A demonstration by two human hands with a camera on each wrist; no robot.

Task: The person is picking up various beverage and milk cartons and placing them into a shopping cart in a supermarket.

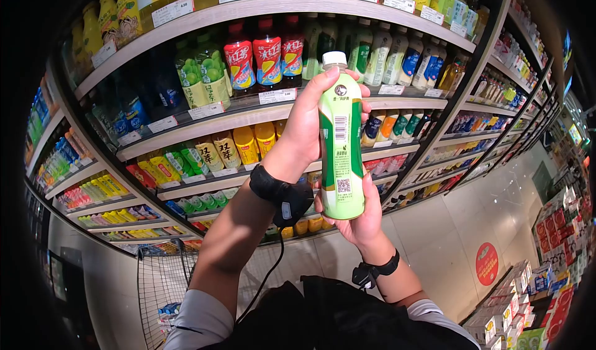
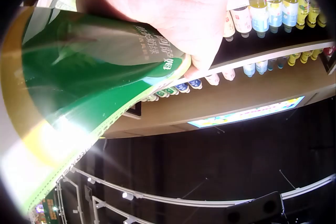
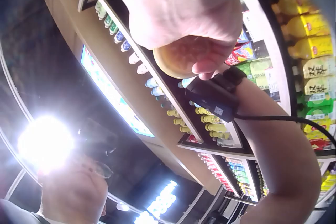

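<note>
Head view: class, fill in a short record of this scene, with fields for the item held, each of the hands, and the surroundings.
item: green bottle, upright, white cap on, barcode side facing the camera
left hand: grips the bottle's upper part
right hand: holds the bottle's base, fingers curled round it
behind: shelves of bottled drinks with price tags
lower left: wire cart

The bottle (image 1: 341, 145) is pale green with a dark green stripe. It has a white cap (image 1: 334, 58) and black square codes on white patches. At ten o'clock from it, the shelf bottles (image 1: 267, 55) wear red labels. At nine o'clock sit yellow jars (image 1: 245, 142). The wrist band (image 1: 273, 188) is black. At four o'clock, the floor sticker (image 1: 487, 264) looks red, maybe with white marks.
</note>
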